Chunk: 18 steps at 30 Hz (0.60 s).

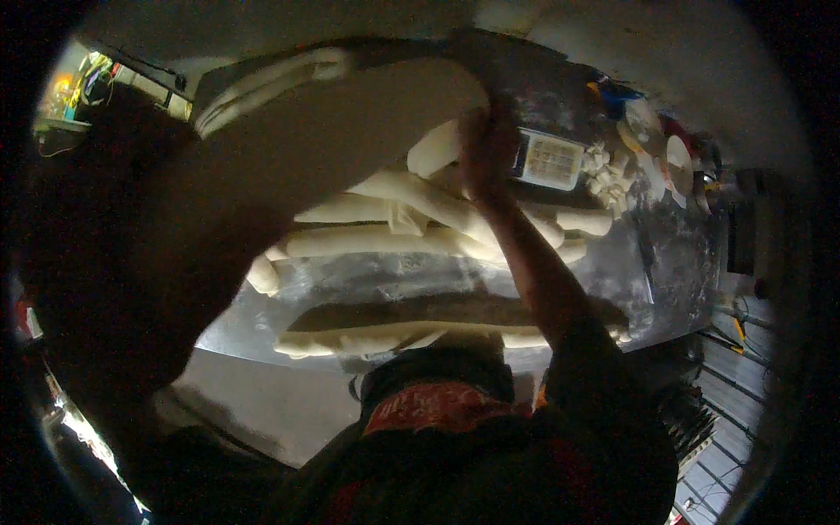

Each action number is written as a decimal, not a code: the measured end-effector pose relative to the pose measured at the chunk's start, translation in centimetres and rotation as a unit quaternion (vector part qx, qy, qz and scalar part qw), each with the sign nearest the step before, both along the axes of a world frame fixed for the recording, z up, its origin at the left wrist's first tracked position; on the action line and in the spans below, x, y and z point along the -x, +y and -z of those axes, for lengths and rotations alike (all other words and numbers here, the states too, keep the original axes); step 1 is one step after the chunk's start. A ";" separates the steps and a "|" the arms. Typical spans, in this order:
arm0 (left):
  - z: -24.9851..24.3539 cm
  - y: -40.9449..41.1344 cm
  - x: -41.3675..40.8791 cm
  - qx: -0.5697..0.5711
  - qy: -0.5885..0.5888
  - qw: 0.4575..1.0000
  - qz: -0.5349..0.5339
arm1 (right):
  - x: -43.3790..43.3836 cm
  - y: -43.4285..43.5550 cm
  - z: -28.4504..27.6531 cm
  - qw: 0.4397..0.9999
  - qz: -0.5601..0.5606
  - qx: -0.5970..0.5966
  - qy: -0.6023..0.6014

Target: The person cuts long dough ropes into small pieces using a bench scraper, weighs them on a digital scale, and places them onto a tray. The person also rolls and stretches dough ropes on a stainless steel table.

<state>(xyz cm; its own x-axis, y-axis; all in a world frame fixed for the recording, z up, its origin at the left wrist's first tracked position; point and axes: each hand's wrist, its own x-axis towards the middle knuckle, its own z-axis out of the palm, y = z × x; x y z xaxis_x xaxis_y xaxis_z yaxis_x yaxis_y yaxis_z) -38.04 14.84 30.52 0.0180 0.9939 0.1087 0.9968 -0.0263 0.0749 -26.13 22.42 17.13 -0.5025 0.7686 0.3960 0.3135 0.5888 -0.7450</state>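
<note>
A long, thick roll of pale dough (315,138) is raised close in front of me, slanting from lower left to upper right. My right hand (489,147) grips its far right end, fingers wrapped around it in shadow. At the roll's left part is my left hand (246,230), so dark that its fingers cannot be made out. Below and behind the raised roll, several thinner dough logs (367,241) lie across a floured metal table (407,279). Another dough log (335,341) runs along the table's near edge, partly shaded and partly hidden by my clothing.
Right of my hand sits a white-rimmed device with a panel (550,159), perhaps a scale. Small dough pieces (607,177) are heaped beside it. A thin dark tool (646,262) lies farther right. Bags and assorted items (656,144) crowd the far right edge. Wire shelving (735,380) stands at right.
</note>
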 end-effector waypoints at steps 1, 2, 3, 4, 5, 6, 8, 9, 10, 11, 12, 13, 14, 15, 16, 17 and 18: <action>-0.2 0.7 -0.7 0.010 0.001 1.000 0.000 | -0.7 0.9 -0.6 0.997 0.042 0.052 0.036; -0.4 1.0 -1.3 0.016 0.001 1.000 0.003 | -1.8 1.7 -1.2 0.996 0.060 0.024 0.057; -0.6 1.2 -1.9 0.022 0.003 1.000 0.006 | -2.9 2.6 -1.7 0.994 0.078 -0.004 0.077; -0.8 1.4 -2.4 0.027 0.005 1.000 0.006 | -3.8 4.2 -2.4 0.986 0.109 -0.034 0.125; -1.0 1.4 -3.0 0.032 0.008 0.999 0.007 | -4.7 5.6 -3.2 0.974 0.139 -0.066 0.169; -1.4 1.5 -3.6 0.036 0.011 0.999 0.008 | -6.0 6.7 -4.0 0.965 0.145 -0.086 0.202; -2.2 1.6 -5.2 0.043 0.018 0.999 0.011 | -8.5 7.9 -5.7 0.944 0.212 -0.209 0.141; -2.6 1.7 -6.0 0.045 0.021 0.999 0.015 | -10.2 8.5 -6.8 0.945 0.215 -0.202 0.140; -3.0 1.9 -7.1 0.046 0.025 0.998 0.021 | -12.1 9.0 -8.0 0.946 0.217 -0.196 0.137; -3.5 2.3 -8.2 0.046 0.027 0.998 0.025 | -13.7 9.5 -9.1 0.937 0.204 -0.229 0.164; -3.9 2.4 -9.4 0.046 0.030 0.998 0.033 | -15.3 10.0 -10.1 0.933 0.226 -0.206 0.190; -4.3 2.8 -10.8 0.043 0.033 0.998 0.040 | -16.6 11.2 -11.4 0.924 0.217 -0.205 0.238; -4.6 3.1 -12.1 0.042 0.035 0.997 0.048 | -18.0 12.7 -12.8 0.913 0.208 -0.205 0.286; -4.8 3.7 -13.6 0.041 0.037 0.997 0.058 | -20.2 13.7 -13.9 0.910 0.222 -0.207 0.283; -5.0 4.3 -15.0 0.039 0.038 0.996 0.069 | -22.5 14.7 -14.9 0.897 0.255 -0.277 0.232; -5.1 4.7 -16.6 0.035 0.039 0.995 0.079 | -24.8 16.1 -16.2 0.885 0.271 -0.308 0.219; -5.3 5.3 -18.2 0.034 0.040 0.994 0.093 | -27.2 17.2 -17.3 0.867 0.304 -0.355 0.176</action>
